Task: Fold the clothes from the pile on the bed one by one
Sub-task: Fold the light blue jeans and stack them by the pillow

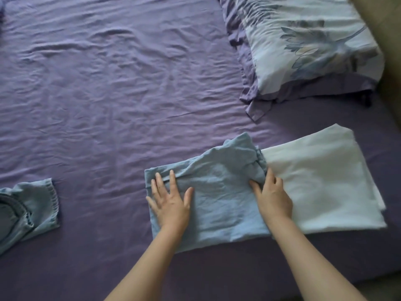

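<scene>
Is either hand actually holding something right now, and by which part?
The right hand pinches the light blue garment at its right edge; the left hand only presses flat.

text: none legible | labels: none | brands: none | numbers: none | signs: none | checked: head view, no writing can be read on anything in it

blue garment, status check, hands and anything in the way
Left hand flat on blue garment, right hand fingers pinching its right edge. Garment mostly folded, touching white folded cloth. Nothing blocking.
</scene>
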Available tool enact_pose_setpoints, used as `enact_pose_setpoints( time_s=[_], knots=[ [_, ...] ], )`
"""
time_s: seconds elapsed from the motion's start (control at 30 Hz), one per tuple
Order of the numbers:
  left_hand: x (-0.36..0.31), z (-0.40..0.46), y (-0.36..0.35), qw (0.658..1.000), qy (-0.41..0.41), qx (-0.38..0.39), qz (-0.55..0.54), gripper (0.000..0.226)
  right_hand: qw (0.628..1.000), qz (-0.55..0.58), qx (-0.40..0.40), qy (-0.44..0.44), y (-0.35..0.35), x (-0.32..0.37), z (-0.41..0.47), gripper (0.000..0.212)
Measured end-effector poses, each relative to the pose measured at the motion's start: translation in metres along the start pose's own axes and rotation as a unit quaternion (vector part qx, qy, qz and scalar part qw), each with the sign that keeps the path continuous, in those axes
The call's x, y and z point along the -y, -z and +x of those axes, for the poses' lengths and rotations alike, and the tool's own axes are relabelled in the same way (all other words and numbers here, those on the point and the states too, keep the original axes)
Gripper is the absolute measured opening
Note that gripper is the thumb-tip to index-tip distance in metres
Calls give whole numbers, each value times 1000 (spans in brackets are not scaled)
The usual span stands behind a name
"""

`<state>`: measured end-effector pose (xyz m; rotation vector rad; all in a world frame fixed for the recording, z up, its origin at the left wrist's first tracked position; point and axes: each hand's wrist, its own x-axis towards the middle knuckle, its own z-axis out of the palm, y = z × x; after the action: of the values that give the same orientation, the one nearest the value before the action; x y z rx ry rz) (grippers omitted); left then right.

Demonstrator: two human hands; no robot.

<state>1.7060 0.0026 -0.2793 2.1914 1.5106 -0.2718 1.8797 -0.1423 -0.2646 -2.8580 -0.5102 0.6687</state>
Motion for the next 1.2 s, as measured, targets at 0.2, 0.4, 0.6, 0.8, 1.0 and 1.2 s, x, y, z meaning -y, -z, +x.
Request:
enact_pose_setpoints(
  time_s=[0.2,0.4,0.6,0.8,1.0,1.2],
  knots=[
    [-3,12,16,985,123,11,-118,78,999,43,8,-7,1,2,-2,62],
    [26,38,34,938,249,0,-242,83,997,78,9,3,9,9,-5,47],
    [36,29,49,867,246,57,-430,49,997,81,-5,16,24,17,-16,40],
    [12,24,84,807,208,68,-549,37,996,69,-54,28,61,14,-39,40],
    [-34,13,105,775,181,134,-591,50,989,58,-133,33,116,-8,-48,44],
    [-102,-7,90,752,175,182,-609,57,986,38,-159,25,161,-58,-30,49]
  ],
)
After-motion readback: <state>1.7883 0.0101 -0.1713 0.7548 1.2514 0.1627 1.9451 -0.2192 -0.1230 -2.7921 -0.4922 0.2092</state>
